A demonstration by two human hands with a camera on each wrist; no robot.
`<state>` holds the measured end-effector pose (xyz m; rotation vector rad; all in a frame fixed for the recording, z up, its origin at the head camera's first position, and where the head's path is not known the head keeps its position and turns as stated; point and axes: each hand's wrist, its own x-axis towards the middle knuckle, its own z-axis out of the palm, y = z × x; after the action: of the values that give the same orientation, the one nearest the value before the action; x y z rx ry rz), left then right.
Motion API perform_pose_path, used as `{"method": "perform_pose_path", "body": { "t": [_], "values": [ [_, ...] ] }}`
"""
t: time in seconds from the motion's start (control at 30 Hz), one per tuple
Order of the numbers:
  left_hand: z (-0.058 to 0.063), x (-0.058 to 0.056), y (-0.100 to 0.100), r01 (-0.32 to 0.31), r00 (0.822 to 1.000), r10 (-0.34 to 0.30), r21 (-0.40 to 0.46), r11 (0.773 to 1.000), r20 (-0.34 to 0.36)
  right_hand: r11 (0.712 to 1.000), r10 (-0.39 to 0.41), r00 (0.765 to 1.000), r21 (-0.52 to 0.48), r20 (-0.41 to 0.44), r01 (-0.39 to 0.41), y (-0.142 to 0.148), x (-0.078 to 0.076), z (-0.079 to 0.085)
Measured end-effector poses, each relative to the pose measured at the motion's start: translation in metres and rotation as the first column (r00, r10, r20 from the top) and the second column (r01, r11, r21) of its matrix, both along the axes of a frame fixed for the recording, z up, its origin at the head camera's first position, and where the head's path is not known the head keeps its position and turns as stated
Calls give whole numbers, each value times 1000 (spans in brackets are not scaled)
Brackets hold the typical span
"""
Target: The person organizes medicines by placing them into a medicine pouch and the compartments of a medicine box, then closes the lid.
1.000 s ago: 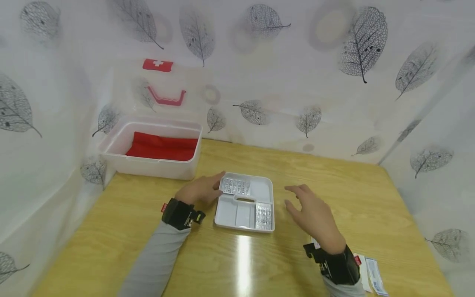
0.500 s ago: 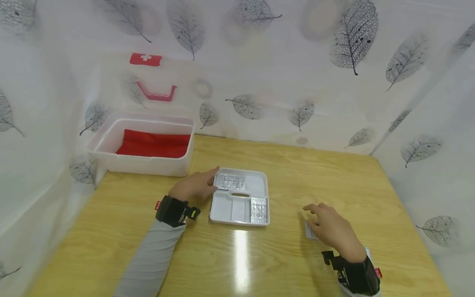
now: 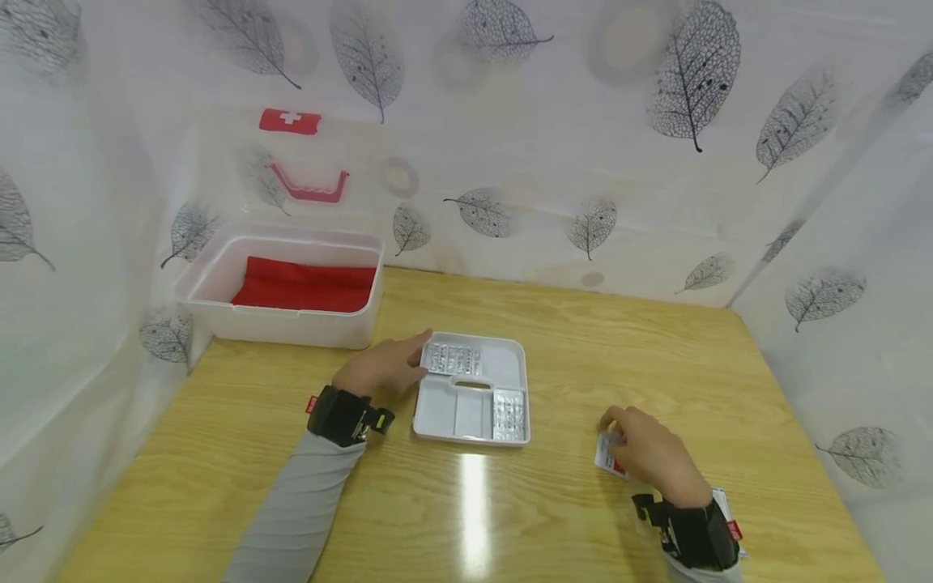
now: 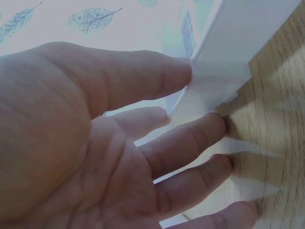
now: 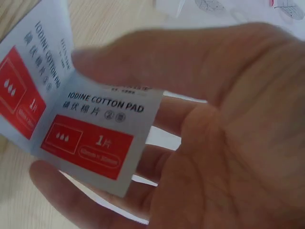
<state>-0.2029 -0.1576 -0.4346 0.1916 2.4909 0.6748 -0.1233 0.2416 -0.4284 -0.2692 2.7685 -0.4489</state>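
A white divided tray (image 3: pixel 436 414) with a slotted handle in its middle lies on the table. My left hand (image 3: pixel 381 366) rests at its left edge. In the left wrist view the thumb touches the tray's rim (image 4: pixel 209 43), and the other fingers stretch loosely toward the table. Two sections of the tray hold clear blister sheets (image 3: pixel 509 414). At the right, my right hand (image 3: pixel 654 455) pinches iodine cotton pad packets (image 5: pixel 88 138) by thumb and fingers. Two white-and-red packet faces meet at a fold or edge; I cannot tell if they are joined.
A translucent white box (image 3: pixel 291 326) with a red cloth (image 3: pixel 306 285) inside stands at the back left. Partly under the right wrist lies another white packet (image 3: pixel 722 500). A leaf-patterned sheet (image 3: pixel 510 162) hangs behind the wooden table (image 3: pixel 568 518).
My right hand has moved right and down, away from the tray, and has taken hold of the iodine cotton pad packets on the table. My left hand stays at the tray's edge.
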Motion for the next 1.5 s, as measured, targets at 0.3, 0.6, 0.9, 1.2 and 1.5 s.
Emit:
{"method": "perform_pose_path", "body": {
  "t": [0.3, 0.6, 0.9, 1.2, 1.5],
  "values": [
    [-1, 2, 1, -6, 1000, 6, 12, 1000, 13, 1000, 16, 999, -23, -48, -17, -9, -1, -4],
    [-1, 2, 0, -15, 1000, 15, 20, 1000, 12, 996, 41, 995, -74, -87, -47, -22, -7, 4],
    [-1, 1, 1, -14, 1000, 13, 5, 1000, 18, 985, 44, 993, -160, -108, -61, -41, -16, 13],
    [3, 1, 0, -22, 999, 21, 19, 1000, 32, 971, 28, 989, -229, -146, -61, -53, -17, 21],
    [0, 0, 0, -20, 1000, 20, 5, 1000, 24, 926, 19, 980, -366, -197, -92, -69, -17, 29]
  ]
}}
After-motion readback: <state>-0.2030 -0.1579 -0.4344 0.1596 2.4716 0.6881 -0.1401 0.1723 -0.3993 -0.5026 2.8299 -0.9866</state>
